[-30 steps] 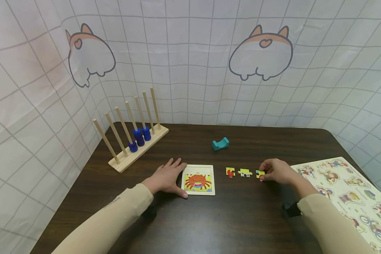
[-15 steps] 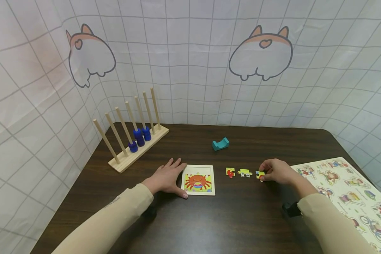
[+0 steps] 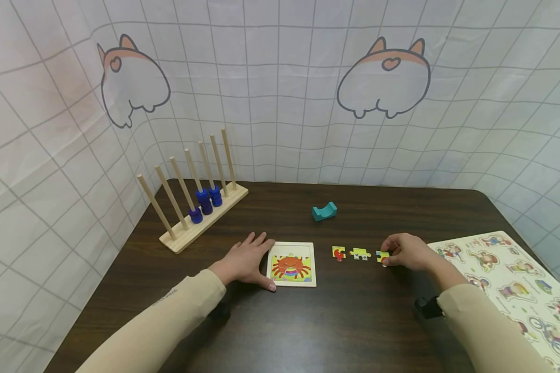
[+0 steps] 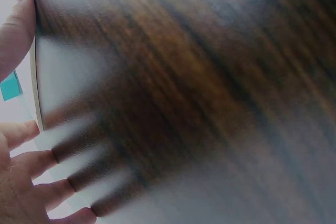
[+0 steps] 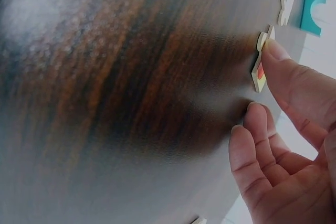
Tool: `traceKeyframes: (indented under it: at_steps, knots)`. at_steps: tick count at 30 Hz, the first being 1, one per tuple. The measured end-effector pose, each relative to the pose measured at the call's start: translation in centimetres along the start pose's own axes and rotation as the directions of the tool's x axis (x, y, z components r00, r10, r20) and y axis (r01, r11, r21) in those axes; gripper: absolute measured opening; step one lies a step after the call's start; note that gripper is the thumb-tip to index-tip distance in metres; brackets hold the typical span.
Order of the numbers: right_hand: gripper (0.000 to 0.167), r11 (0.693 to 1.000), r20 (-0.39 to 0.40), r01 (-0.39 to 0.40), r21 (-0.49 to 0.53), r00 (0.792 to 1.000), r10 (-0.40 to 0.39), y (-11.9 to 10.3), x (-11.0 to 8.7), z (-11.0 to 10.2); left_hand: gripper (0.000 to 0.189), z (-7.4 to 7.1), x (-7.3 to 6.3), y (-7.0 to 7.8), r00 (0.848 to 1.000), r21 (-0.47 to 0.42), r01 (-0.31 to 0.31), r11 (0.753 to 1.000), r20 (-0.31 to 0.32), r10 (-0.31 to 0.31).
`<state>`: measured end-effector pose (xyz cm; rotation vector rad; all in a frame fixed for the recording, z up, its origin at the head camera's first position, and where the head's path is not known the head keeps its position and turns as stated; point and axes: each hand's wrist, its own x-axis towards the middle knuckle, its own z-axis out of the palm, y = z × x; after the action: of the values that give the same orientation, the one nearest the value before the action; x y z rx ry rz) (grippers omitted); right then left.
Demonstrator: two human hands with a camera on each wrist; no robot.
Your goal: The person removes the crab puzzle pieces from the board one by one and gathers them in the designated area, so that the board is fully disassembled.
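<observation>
In the head view my left hand (image 3: 247, 261) lies with fingers spread at the left side of a small wooden puzzle frame (image 3: 315, 269). Its thumb is at the lower left corner and its index finger at the upper left. A red crab picture (image 3: 291, 268) fills the lower part of the frame; a pale strip shows at the top. My right hand (image 3: 408, 252) pinches a yellow, red and blue jigsaw piece (image 3: 381, 257) between thumb and index finger, low over the table. To its left lie a yellow jigsaw piece (image 3: 360, 253) and a red-and-yellow jigsaw piece (image 3: 338, 253).
A teal curved block (image 3: 324, 211) lies behind the loose pieces. At the back left stands a wooden peg rack (image 3: 205, 220) with blue beads (image 3: 204, 202) on some pegs. A large picture puzzle board (image 3: 501, 269) covers the table's right side, under the right forearm.
</observation>
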<state>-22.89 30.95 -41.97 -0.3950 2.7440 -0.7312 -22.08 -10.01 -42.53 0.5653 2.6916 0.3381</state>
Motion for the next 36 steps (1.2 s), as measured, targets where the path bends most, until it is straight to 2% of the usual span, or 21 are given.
traceKeyframes:
  at_steps: [20, 25, 30, 36]
  knots:
    - [0.023, 1.000, 0.002, -0.001, 0.001, 1.000, 0.001, -0.1, -0.1, 0.0, 0.112, 0.4, 0.3, -0.2, 1.000, -0.001, 0.004, 1.000, 0.003, -0.004]
    - [0.026, 1.000, -0.038, 0.017, -0.006, 0.999, -0.017, -0.2, -0.2, -0.1, 0.113, 0.4, 0.3, -0.1, 1.000, -0.003, 0.000, 1.000, -0.001, 0.000]
    - [0.027, 0.998, -0.101, 0.065, -0.021, 0.993, -0.067, -2.5, 0.4, 0.5, 0.113, 0.3, 0.3, -0.2, 1.000, -0.002, -0.004, 1.000, -0.008, 0.004]
    - [0.026, 0.980, -0.097, 0.180, -0.086, 0.977, -0.188, -7.6, 2.7, 3.8, 0.113, 0.3, 0.3, -0.3, 1.000, 0.002, -0.004, 1.000, -0.011, 0.004]
